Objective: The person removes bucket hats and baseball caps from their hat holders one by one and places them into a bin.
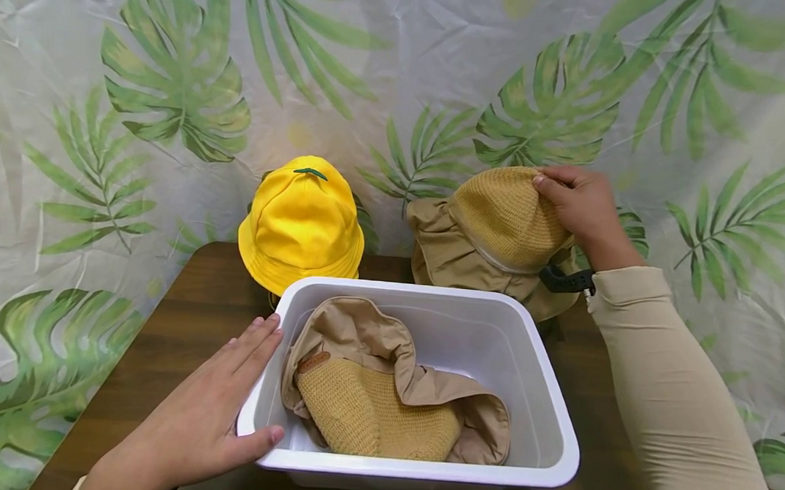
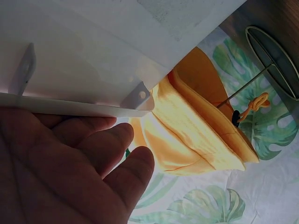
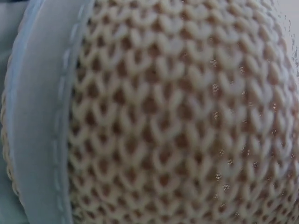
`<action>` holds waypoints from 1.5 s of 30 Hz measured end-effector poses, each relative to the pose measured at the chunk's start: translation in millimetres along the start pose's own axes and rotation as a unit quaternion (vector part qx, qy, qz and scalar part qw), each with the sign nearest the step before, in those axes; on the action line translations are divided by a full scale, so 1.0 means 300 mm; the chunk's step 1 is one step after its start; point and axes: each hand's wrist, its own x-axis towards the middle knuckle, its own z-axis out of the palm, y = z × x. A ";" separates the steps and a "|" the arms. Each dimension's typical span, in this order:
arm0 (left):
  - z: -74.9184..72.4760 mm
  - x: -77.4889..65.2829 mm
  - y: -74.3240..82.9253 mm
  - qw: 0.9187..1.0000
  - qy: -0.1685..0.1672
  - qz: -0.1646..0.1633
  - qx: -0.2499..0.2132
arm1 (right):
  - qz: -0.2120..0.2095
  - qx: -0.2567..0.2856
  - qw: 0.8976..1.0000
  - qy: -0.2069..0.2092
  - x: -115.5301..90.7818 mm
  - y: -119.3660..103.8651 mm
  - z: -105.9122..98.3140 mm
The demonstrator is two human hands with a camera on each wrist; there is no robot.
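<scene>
My right hand (image 1: pixel 581 202) pinches the top of a sun hat (image 1: pixel 508 217) with a mustard knitted crown and a tan cloth brim, at the back right. The right wrist view is filled by this hat's knit (image 3: pixel 177 107) and a pale inner band. My left hand (image 1: pixel 208 398) rests against the left rim of a white plastic bin (image 1: pixel 558 428), its fingers stretched out. Inside the bin lies a similar sun hat (image 1: pixel 385 413), brim folded up around its crown. From below, the left wrist view shows the hand's fingers (image 2: pixel 112 144) along the rim.
Behind the bin's left corner, a yellow bucket hat (image 1: pixel 304 223) with a green sprout sits on a wire stand (image 2: pixel 271 65); an orange cord hangs from it. Everything stands on a dark wooden table (image 1: pixel 166 315), before a leaf-print cloth (image 1: pixel 400 62).
</scene>
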 end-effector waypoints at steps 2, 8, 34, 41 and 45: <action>-0.001 0.001 0.000 1.000 -0.001 -0.001 -0.001 | -0.002 0.004 1.000 0.003 0.002 -0.004 -0.003; -0.002 0.002 0.002 1.000 -0.003 -0.004 0.000 | -0.003 0.018 1.000 0.009 0.005 -0.019 -0.016; -0.001 0.002 0.003 1.000 -0.013 -0.019 -0.004 | -0.048 0.115 0.991 0.042 -0.009 -0.109 -0.047; -0.004 0.001 0.005 1.000 -0.016 -0.020 -0.001 | -0.053 0.123 0.990 0.044 -0.013 -0.125 -0.060; -0.004 0.000 0.003 1.000 -0.012 -0.017 0.003 | -0.054 0.124 0.990 0.049 -0.013 -0.134 -0.066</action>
